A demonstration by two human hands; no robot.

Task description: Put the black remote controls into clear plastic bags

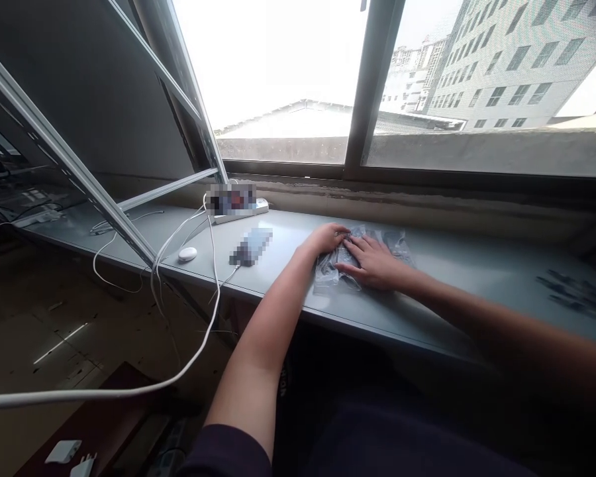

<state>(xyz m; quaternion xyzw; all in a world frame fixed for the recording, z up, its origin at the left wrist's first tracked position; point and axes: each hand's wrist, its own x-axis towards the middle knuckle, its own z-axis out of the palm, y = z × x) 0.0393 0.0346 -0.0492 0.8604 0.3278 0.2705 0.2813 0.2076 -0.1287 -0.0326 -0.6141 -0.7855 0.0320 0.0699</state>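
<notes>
So the clear plastic (328,275) is on the grey tabletop (457,265), right up near the window (278,79), and both bare hands are on it. It looks pretty crinkled, and bits poke out around the hands on every side. Can't tell if there's anything inside.

The right hand (372,264) is laid flat across it with the fingers spread apart, thumb out toward the near edge. The left hand (332,238) is at the far left part, fingers bent over the plastic, tips close to the right hand's. Honestly can't tell if the left one is pinching any of it or just resting there.

Left of the plastic there's a blurred-out, phone-like thing (252,246) with a thin white cord (232,273) running to its near end. Behind that is a white power strip (246,211) near the wall, with something pixelated over it. A small round white gadget (187,254) lies near the front edge, beside a slanting metal frame (87,179) and some loose white cables (198,358). Way over on the right, some dark strips (576,295) lie on the table, too blurry to make out.
</notes>
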